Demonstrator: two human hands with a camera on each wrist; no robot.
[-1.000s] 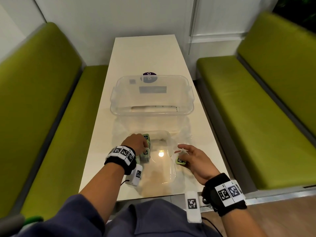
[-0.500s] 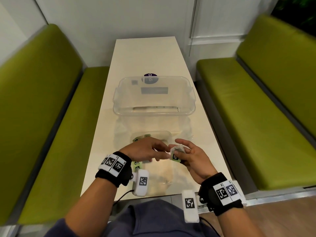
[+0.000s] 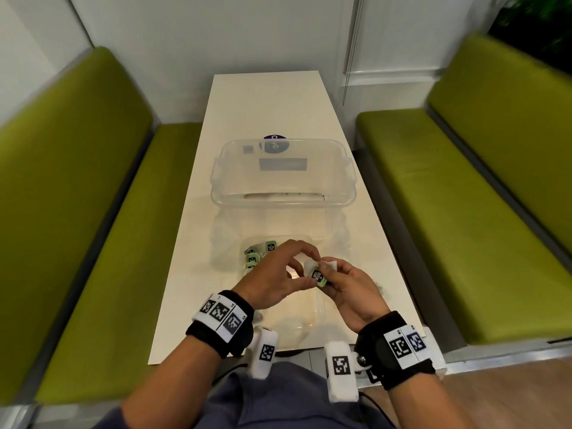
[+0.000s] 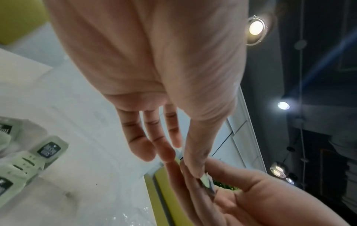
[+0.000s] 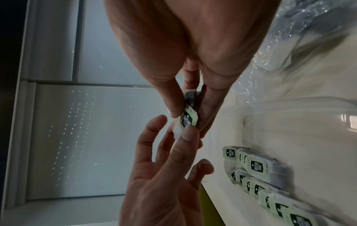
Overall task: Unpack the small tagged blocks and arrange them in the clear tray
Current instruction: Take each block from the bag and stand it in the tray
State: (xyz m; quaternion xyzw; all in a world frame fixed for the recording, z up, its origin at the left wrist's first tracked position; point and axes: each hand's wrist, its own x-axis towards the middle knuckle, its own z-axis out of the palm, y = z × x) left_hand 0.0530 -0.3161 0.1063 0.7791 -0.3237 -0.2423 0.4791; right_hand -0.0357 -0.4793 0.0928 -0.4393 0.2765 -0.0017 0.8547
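A small green tagged block with a white wrapper half peeled off it is held above the small clear tray. My right hand pinches the block between thumb and fingers. My left hand meets it from the left, thumb and forefinger pinching the wrapper; its other fingers are spread loosely. Several unwrapped blocks stand in rows at the tray's far left; the left wrist view shows these blocks too.
A large clear bin stands farther along the white table, with crumpled clear plastic between it and the tray. Green benches flank the table on both sides.
My left hand left the blocks in the tray and moved right to the block in my right hand. Both hands rose above the tray and the wrapper is being pulled off.
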